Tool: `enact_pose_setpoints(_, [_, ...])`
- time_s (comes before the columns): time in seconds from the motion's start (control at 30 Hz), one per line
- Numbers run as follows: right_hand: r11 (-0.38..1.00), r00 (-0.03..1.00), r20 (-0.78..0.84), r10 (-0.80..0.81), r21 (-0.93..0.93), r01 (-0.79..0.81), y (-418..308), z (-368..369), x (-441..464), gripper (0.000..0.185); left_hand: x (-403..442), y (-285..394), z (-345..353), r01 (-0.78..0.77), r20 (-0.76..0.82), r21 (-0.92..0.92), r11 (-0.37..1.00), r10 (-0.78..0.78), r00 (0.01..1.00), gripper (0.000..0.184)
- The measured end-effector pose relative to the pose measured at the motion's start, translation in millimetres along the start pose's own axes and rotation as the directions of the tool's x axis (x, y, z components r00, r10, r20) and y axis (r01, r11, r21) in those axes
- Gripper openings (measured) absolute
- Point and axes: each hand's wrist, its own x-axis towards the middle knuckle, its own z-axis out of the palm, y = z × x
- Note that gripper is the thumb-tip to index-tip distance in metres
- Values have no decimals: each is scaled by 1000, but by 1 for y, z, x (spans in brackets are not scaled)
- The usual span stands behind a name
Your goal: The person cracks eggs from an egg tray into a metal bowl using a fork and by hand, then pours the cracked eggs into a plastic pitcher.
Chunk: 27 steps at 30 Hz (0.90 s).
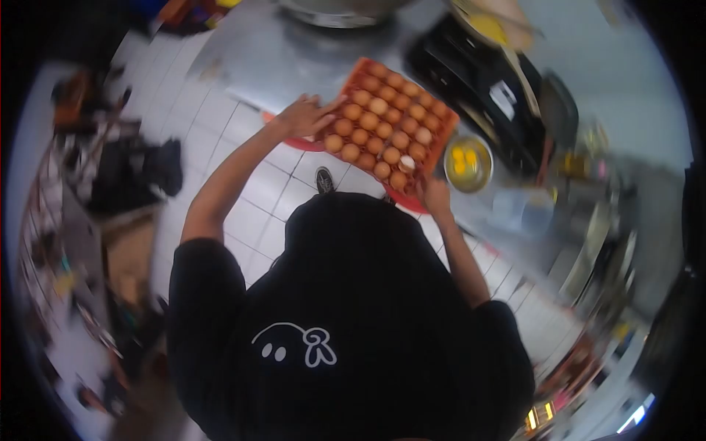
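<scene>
My left hand (307, 117) is at the left edge of an orange egg tray (447, 126), its thumb and fingers against the rim. At the tray's lower right corner, my right hand (432, 192) grips the edge. Rows of brown eggs (378, 106) fill the tray, and a whitish eggshell (407, 163) lies among them near the right hand. Just right of the tray stands a metal bowl (479, 185) holding yellow yolks (464, 160). Part of something red shows beneath the tray.
Beyond the bowl are a black stove (471, 88) and a dark pan (560, 110) on the metal counter (257, 55). A large pot (338, 16) stands at the top. A clear container (523, 208) sits at the right; a black bag (151, 169) is at the left.
</scene>
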Motion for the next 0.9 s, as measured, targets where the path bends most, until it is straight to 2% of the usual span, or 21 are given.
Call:
enact_pose_setpoints(0.03, [999,999,-13,36,12,-36,0,4,0,26,0,9,-36,156,204,-123,980,-129,970,62])
enact_pose_setpoints(0.07, [994,994,-45,101,40,-99,-4,6,-10,26,-6,15,-37,88,228,-108,990,-62,972,62])
enact_pose_setpoints(0.13, [975,977,2,212,67,-211,-16,-12,-9,21,-4,11,-45,159,264,-213,964,-100,959,60])
enact_pose_setpoints(0.17, [967,970,-11,242,84,-240,-28,-19,-10,21,-5,12,-48,128,276,-205,970,-68,959,60])
enact_pose_setpoints(0.23, [881,904,-215,369,390,-267,-61,-36,1,23,-3,16,-63,234,247,-311,921,-160,956,60])
enact_pose_setpoints(0.27, [871,903,-240,357,434,-230,-74,-38,12,24,-5,7,-46,229,88,-369,901,-211,973,56])
enact_pose_setpoints(0.3, [860,901,-268,341,475,-184,-88,-37,26,26,2,7,-51,218,83,-362,906,-202,976,56])
enact_pose_setpoints(0.37, [922,903,-333,272,360,-145,-116,-47,57,30,5,22,-61,249,-178,-572,781,-414,893,52])
enact_pose_setpoints(0.4, [916,914,-230,336,304,-260,-125,-49,75,29,8,27,-60,244,-240,-631,736,-485,841,45])
enact_pose_setpoints(0.43, [899,906,-125,404,237,-368,-131,-48,89,29,11,34,-61,239,-235,-633,737,-477,847,45])
enact_pose_setpoints(0.5, [885,890,-115,441,223,-410,-136,-37,110,30,18,53,-66,269,-230,-738,618,-606,761,39])
enact_pose_setpoints(0.63, [870,874,-104,475,207,-448,-144,-42,111,28,22,92,-70,225,-264,-773,594,-623,736,32])
enact_pose_setpoints(0.67, [875,880,-101,465,203,-439,-142,-42,113,28,23,99,-72,226,-257,-761,608,-603,755,30])
enact_pose_setpoints(0.7, [875,869,-168,466,236,-423,-139,-40,112,26,23,107,-70,229,-243,-749,622,-580,778,29])
enact_pose_setpoints(0.73, [872,851,-234,471,271,-408,-136,-38,110,24,25,113,-67,216,-236,-793,570,-615,753,24])
enact_pose_setpoints(0.77, [871,852,-227,472,273,-409,-130,-36,106,24,28,118,-66,223,-231,-792,568,-617,752,24])
enact_pose_setpoints(0.83, [885,780,-505,369,448,-128,-117,-41,100,22,36,124,-65,266,-194,-814,517,-673,714,20])
enact_pose_setpoints(0.87, [883,789,-494,366,452,-126,-110,-42,90,22,43,128,-62,279,-187,-812,512,-682,707,20])
enact_pose_setpoints(0.9, [627,768,-384,513,779,-29,-107,-54,78,21,55,132,-56,249,-223,-782,571,-630,744,18])
